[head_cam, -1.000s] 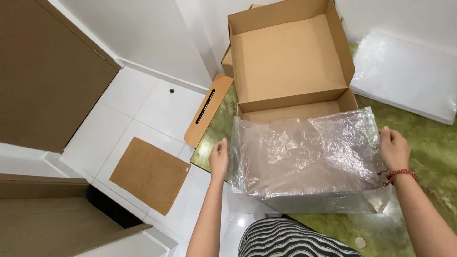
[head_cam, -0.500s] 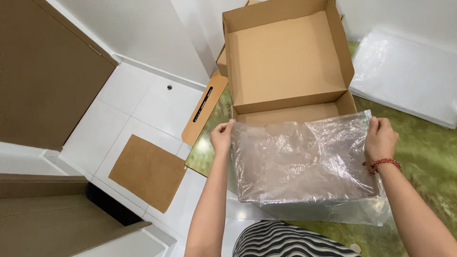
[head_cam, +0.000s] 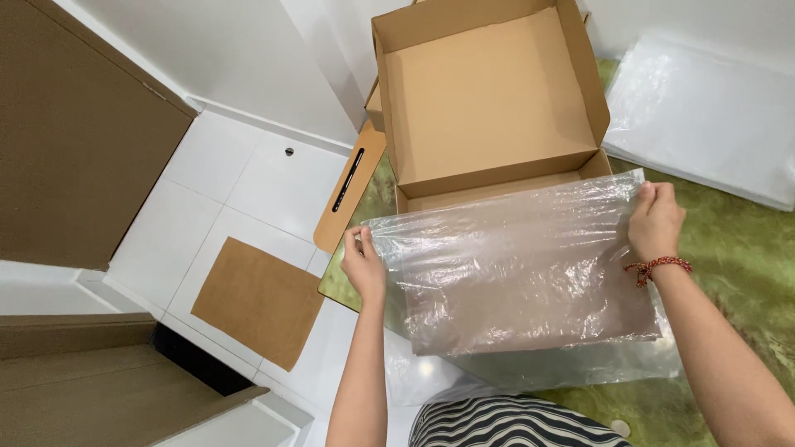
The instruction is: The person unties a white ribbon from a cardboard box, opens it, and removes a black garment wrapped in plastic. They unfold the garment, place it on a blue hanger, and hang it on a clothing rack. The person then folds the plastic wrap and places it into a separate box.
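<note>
Clear plastic bag (head_cam: 513,265) stretches sideways between both hands: left hand (head_cam: 364,265) pinches its left edge, right hand (head_cam: 656,220) its upper right corner, open cardboard box (head_cam: 489,91) just beyond.

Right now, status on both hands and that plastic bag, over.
Left hand and right hand each pinch a top corner of the clear plastic bag. Bag spread flat, brown sheet inside. Open cardboard box just behind, empty. Nothing between.

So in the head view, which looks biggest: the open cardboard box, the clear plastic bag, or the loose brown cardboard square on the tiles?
1. Open cardboard box and clear plastic bag: alike, and the bag is held nearer the camera, so unsure.
2. Brown cardboard square: clearly smallest.
</note>
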